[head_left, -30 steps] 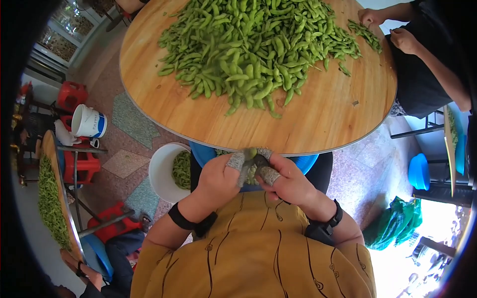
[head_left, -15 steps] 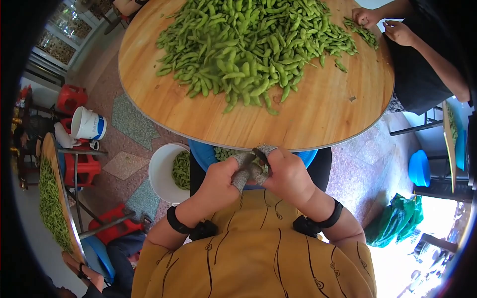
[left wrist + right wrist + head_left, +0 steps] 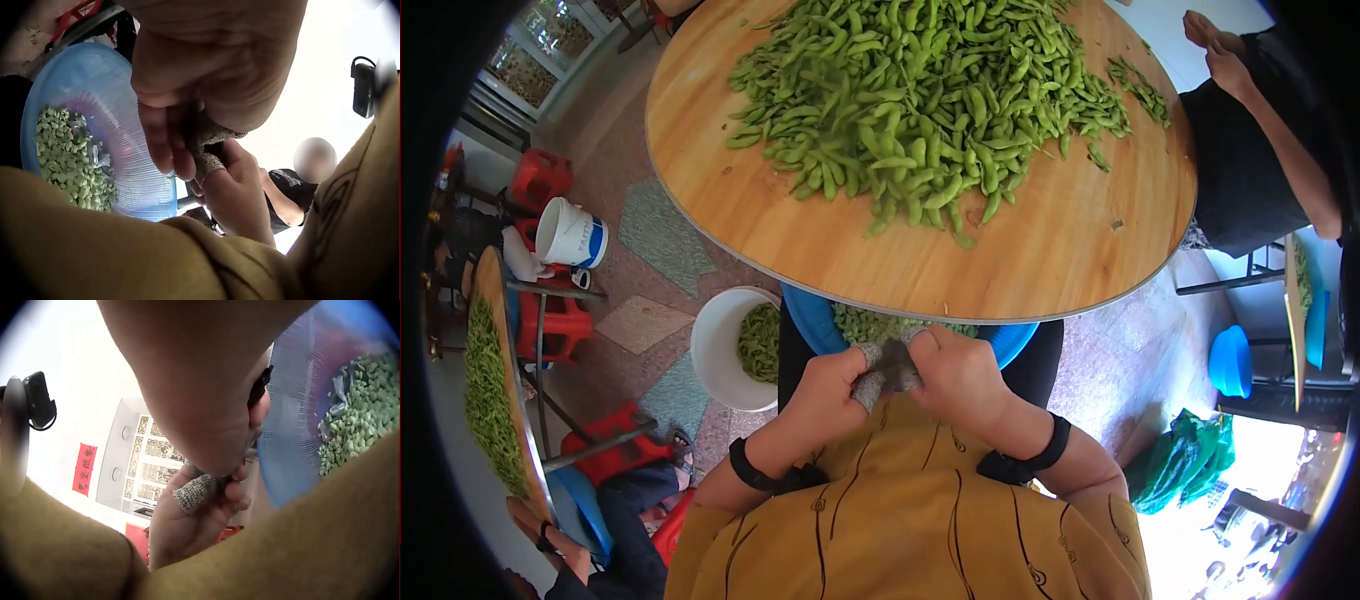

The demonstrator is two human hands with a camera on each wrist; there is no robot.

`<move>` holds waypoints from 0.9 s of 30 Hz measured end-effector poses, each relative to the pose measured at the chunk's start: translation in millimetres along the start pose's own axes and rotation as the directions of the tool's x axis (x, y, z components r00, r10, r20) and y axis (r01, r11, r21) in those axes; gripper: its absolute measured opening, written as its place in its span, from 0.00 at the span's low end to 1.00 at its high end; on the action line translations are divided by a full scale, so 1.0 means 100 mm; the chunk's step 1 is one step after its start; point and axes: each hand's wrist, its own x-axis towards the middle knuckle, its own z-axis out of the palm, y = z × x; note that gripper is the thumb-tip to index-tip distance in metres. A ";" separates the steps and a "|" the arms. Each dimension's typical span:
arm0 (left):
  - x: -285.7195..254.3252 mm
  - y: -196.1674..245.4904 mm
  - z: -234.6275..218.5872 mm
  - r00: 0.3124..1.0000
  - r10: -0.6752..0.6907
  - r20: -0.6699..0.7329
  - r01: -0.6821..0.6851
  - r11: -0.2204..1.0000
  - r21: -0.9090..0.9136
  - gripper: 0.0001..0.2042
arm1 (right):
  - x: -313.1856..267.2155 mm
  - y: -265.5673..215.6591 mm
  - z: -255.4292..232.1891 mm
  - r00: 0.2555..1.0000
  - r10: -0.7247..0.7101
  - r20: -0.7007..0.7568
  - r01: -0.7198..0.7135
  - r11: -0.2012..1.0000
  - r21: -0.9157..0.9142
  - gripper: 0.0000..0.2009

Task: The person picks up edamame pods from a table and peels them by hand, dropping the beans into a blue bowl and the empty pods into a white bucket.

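Note:
My left hand [image 3: 830,388] and right hand [image 3: 960,378] meet at the fingertips in front of my body, over the near rim of a blue basket [image 3: 803,312]. Grey knitted covers [image 3: 195,492] wrap the thumbs and some fingers. Both hands pinch a dark green, blurred bean pod [image 3: 894,364] between them; fingers hide most of it. A small black piece [image 3: 259,387] sticks out by my right fingers in the right wrist view. Shelled green beans [image 3: 69,159] lie in the basket, with a bit of clear plastic [image 3: 339,394] among them.
A heap of green pods [image 3: 920,110] covers the round wooden table [image 3: 800,245] ahead. A white bucket [image 3: 712,345] with pods or husks stands left of the basket. Another person's hands [image 3: 1220,52] are at the table's right. Red stools [image 3: 555,330] stand far left.
My hands have come slightly lower in view, and the green pod end seen a second ago no longer shows. The person at right has lifted their hands off the small pod pile.

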 end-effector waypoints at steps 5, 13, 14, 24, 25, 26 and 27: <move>-0.07 0.05 -0.13 0.991 -0.106 -0.076 0.086 0.968 -0.235 0.15 | 0.01 0.03 -0.07 0.998 -0.056 -0.032 0.058 0.997 0.052 0.16; -0.41 -0.47 -0.71 0.863 0.282 -0.419 0.273 0.437 0.857 0.14 | 0.57 0.34 -0.31 0.967 0.018 -0.253 -0.063 0.984 -0.169 0.11; -0.39 -0.44 -0.71 0.862 0.284 -0.420 0.275 0.435 0.858 0.14 | 0.75 0.40 -0.34 0.943 0.007 -0.333 -0.071 0.981 -0.182 0.11; 0.36 0.37 -0.23 0.933 0.357 -0.043 -0.332 0.901 0.280 0.12 | 0.77 0.46 -0.47 0.879 -0.006 -0.477 -0.098 0.976 -0.192 0.08; 0.42 0.39 -0.17 0.931 0.363 -0.042 -0.338 0.899 0.280 0.12 | 0.75 0.49 -0.47 0.877 -0.009 -0.480 -0.098 0.976 -0.197 0.08; 0.49 0.39 -0.10 0.916 0.395 -0.065 -0.355 0.876 0.326 0.11 | 0.74 0.53 -0.47 0.880 0.042 -0.473 -0.128 0.980 -0.150 0.08; 0.55 0.42 -0.06 0.899 0.429 -0.086 -0.371 0.851 0.372 0.11 | 0.74 0.56 -0.48 0.881 0.092 -0.464 -0.158 0.982 -0.104 0.09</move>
